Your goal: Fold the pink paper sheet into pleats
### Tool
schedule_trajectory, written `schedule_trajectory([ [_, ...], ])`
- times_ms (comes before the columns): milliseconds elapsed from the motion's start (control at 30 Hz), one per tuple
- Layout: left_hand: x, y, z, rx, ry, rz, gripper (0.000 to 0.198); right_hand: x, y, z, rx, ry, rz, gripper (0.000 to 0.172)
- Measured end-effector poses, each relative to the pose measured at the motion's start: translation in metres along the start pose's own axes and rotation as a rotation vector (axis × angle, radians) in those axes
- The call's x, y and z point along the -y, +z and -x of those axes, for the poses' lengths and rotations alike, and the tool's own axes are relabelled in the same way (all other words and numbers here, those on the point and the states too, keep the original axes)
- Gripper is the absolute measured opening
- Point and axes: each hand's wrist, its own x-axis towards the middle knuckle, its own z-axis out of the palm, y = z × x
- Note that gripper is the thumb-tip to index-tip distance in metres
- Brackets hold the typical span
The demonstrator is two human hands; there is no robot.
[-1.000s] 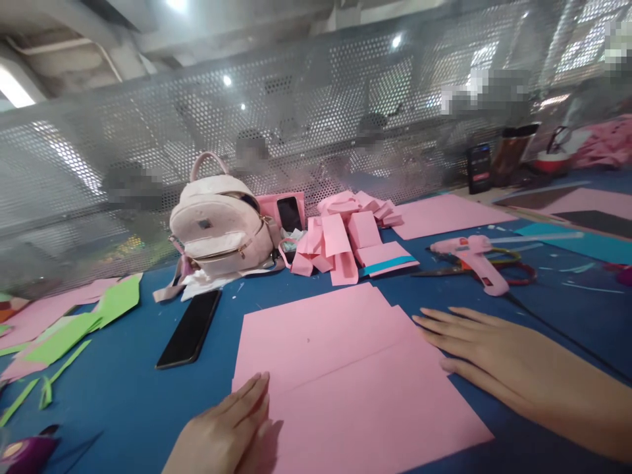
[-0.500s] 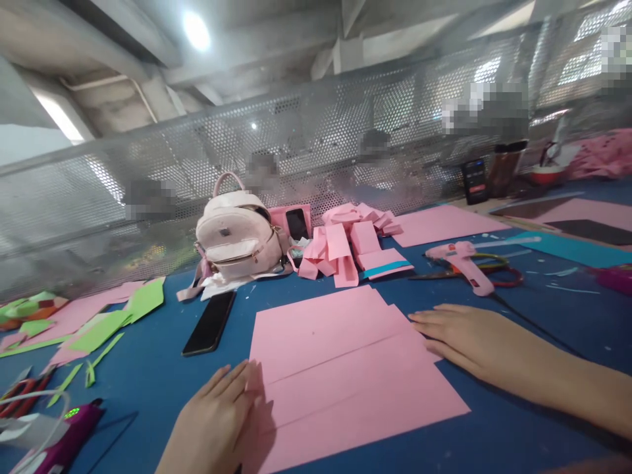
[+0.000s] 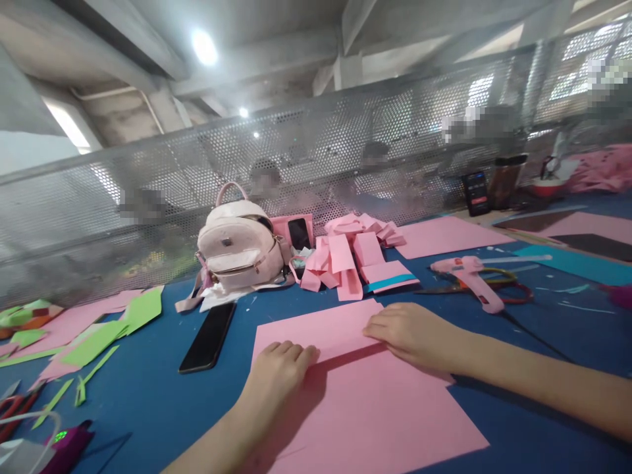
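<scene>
- The left hand (image 3: 284, 372) is almost closed, with curled fingers which seem to pinch the near edge of the upper pink sheet (image 3: 309, 334).
- The right hand (image 3: 415, 337) is also nearly closed on this edge; the sheet lies between and beyond both hands.
- Uneven pulling by the hands could crease the sheet crookedly.
- The lower pink sheet (image 3: 390, 411), nearer than the hands, may slip if the left forearm drags it.
- The cord (image 3: 536, 337) beyond the right forearm could catch it, if the arm swings outward.

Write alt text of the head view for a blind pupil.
A person's left hand and right hand hold a pink sheet by its near edge on a blue table. Beyond are a pale backpack and a pink glue gun.
</scene>
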Motion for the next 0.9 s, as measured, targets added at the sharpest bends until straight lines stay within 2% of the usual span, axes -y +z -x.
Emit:
schedule_trajectory([
  [100, 0.013, -0.017, -0.009, 0.057, -0.094, 0.098, 0.019, -0.012, -0.010, -0.014, 0.053, 0.058, -0.002, 0.026],
  [200, 0.020, -0.037, -0.014, 0.120, -0.192, 0.253, 0.020, -0.018, -0.027, -0.026, 0.028, 0.101, -0.001, 0.025],
  [267, 0.023, -0.046, -0.015, 0.182, -0.225, 0.379, 0.014, -0.018, -0.039, -0.033, 0.016, 0.076, -0.021, 0.025],
  [333, 0.024, -0.048, -0.014, 0.259, -0.237, 0.514, 0.008, -0.016, -0.050, -0.041, 0.010, 0.011, -0.055, 0.023],
  [433, 0.024, -0.044, -0.010, 0.373, -0.255, 0.694, 0.026, -0.010, -0.060, -0.056, 0.011, -0.091, -0.100, 0.020],
  [500, 0.023, -0.042, -0.007, 0.428, -0.279, 0.775, 0.030, -0.007, -0.061, -0.066, -0.002, -0.137, -0.128, 0.020],
  [600, 0.022, -0.044, 0.001, 0.427, -0.336, 0.800, 0.031, -0.001, -0.058, -0.078, -0.054, -0.194, -0.211, 0.021],
  [733, 0.027, -0.050, 0.013, 0.367, -0.436, 0.724, 0.037, 0.013, -0.055, -0.075, -0.127, -0.268, -0.223, 0.039],
  [800, 0.032, -0.051, 0.017, 0.361, -0.458, 0.691, 0.034, 0.025, -0.053, -0.064, -0.095, -0.322, -0.226, 0.043],
  [900, 0.038, -0.051, 0.020, 0.372, -0.446, 0.689, 0.024, 0.045, -0.049, -0.041, 0.027, -0.440, -0.258, 0.059],
])
